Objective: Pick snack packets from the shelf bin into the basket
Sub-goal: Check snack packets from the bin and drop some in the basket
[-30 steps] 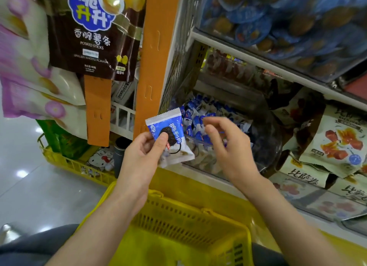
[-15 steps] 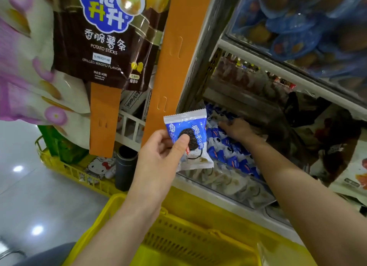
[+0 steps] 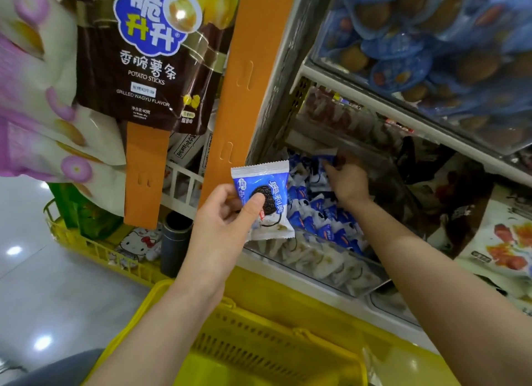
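Our left hand pinched a cookie packet mid-frame while our right hand gripped a second packet in the shelf bin, best lifted singly, we judged.

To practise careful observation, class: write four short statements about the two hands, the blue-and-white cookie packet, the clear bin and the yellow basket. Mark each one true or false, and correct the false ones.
1. The left hand pinches a blue-and-white foil cookie packet. True.
2. The right hand rests in the yellow plastic mesh basket. False: it reaches into the clear plastic shelf bin of packets.
3. The held packet lies in the basket. False: it is held up in front of the bin.
4. A brown potato-sticks bag hangs beside an orange strip. True.
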The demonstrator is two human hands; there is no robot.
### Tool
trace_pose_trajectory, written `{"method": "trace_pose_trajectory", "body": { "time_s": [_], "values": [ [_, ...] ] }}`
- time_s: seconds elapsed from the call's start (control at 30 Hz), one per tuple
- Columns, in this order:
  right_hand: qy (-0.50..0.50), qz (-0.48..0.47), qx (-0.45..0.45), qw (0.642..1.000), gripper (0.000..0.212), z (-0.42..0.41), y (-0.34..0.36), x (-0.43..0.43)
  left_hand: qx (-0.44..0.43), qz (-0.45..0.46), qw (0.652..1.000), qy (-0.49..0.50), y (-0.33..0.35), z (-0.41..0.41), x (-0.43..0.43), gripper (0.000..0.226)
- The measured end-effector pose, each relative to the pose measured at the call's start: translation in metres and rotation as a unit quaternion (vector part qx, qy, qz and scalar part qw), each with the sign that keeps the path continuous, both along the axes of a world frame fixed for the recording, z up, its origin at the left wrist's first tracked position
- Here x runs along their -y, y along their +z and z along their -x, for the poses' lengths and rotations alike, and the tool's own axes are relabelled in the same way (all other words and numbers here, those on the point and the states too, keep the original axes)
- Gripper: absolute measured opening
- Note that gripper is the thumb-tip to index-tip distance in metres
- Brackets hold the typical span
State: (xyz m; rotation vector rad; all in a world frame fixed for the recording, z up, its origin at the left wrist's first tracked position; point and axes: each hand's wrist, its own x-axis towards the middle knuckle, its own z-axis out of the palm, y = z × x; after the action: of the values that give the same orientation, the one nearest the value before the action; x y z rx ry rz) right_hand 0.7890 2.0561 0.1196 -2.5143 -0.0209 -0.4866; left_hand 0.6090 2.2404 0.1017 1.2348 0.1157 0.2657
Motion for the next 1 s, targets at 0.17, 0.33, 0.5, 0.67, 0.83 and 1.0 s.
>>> {"method": "trace_pose_trajectory", "body": {
  "time_s": [0.17, 0.33, 0.5, 0.67, 0.83, 1.0],
  "values": [
    [0.054, -0.101, 0.077, 0.99, 0.018, 0.041, 0.034, -0.011, -0.003, -0.015, 1.0, -0.022, 0.001, 0.005, 0.001, 0.012],
    [0.146, -0.212, -0.037, 0.966, 0.004, 0.103, 0.03, -0.018, -0.024, 0.004, 0.998, -0.05, 0.001, 0.01, 0.006, 0.023],
    [0.186, -0.266, -0.097, 0.941, 0.012, 0.15, 0.01, -0.017, -0.008, -0.03, 0.997, -0.071, 0.002, 0.019, 0.014, 0.031],
    [0.157, -0.322, -0.164, 0.919, 0.015, 0.166, 0.009, -0.02, -0.028, 0.014, 0.996, -0.085, -0.001, 0.021, 0.013, 0.043],
    [0.149, -0.346, -0.199, 0.905, 0.032, 0.179, 0.011, -0.026, -0.094, 0.106, 0.969, -0.201, 0.001, 0.022, 0.011, 0.05],
    [0.226, -0.274, -0.208, 0.911, 0.026, 0.194, 0.014, -0.033, -0.082, 0.03, 0.987, -0.135, -0.001, 0.02, 0.011, 0.058]
  ]
}}
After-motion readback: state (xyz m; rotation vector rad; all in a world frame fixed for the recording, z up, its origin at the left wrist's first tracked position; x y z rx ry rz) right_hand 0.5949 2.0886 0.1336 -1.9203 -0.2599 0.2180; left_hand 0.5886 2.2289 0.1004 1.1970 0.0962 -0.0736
